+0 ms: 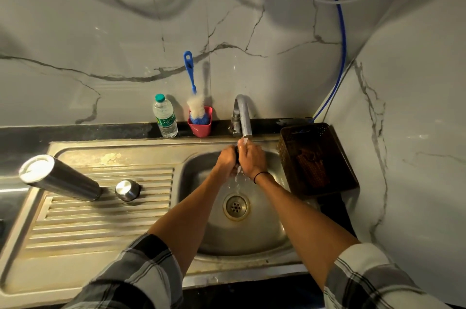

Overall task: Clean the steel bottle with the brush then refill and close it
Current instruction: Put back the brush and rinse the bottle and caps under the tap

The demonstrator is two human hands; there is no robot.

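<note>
Rinsing under the tap (243, 117): left hand (227, 157) and right hand (252, 157), fingers clenched around something small, dark; better turning it, flushing every side.

1. A plastic water bottle (165, 115) with a green cap stands on the dark counter ledge.
2. A dark perforated basket (318, 157) sits right of the sink (201, 238).
3. A blue hose (340, 39) hangs along the marble wall.

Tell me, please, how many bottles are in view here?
2. The steel bottle stands upside down on the drainboard, left of the sink. The plastic bottle stands upright on the dark ledge by the wall, left of the pink cup.
</note>
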